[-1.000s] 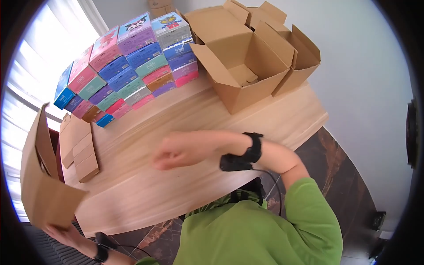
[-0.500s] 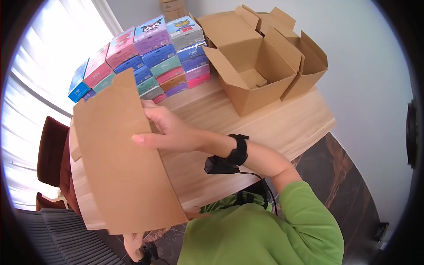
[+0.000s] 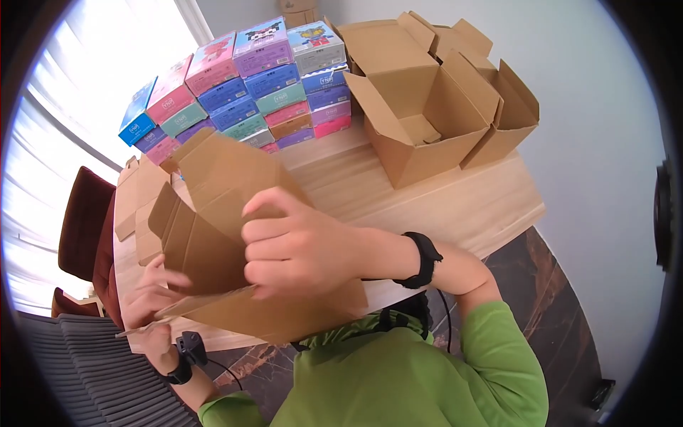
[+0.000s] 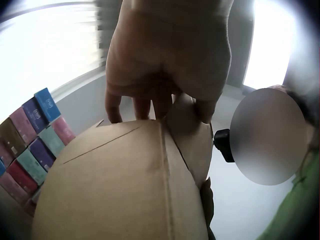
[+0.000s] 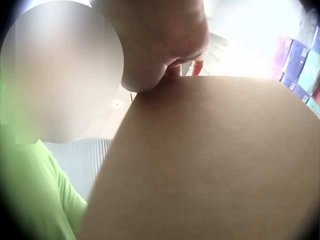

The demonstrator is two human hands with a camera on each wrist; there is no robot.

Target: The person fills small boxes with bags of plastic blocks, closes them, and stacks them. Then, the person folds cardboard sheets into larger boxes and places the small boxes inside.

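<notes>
A brown cardboard box (image 3: 206,245) with its flaps standing open is over the near left part of the table, its hollow inside facing up. My left hand (image 3: 151,295) grips the box's near left edge, a flap between fingers and thumb. In the left wrist view, the fingers of that hand (image 4: 167,65) reach over the top of the box (image 4: 110,180), thumb on the other side. My right hand (image 3: 302,245) curls its fingers over the right side. From the right wrist, a broad plain panel of the box (image 5: 210,160) shows below the hand (image 5: 170,45).
Colourful printed boxes (image 3: 263,53) are stacked in rows along the table's far side. Open cardboard boxes (image 3: 427,107) stand at the back right. Flattened cardboard (image 3: 135,192) lies at the table's left end, near a dark red chair (image 3: 89,220). A grey ribbed seat (image 3: 85,370) is at lower left.
The cardboard box has come from the far left to in front of me and spread open. My right hand, holding nothing one second ago, has taken hold of it; the left hand has moved up.
</notes>
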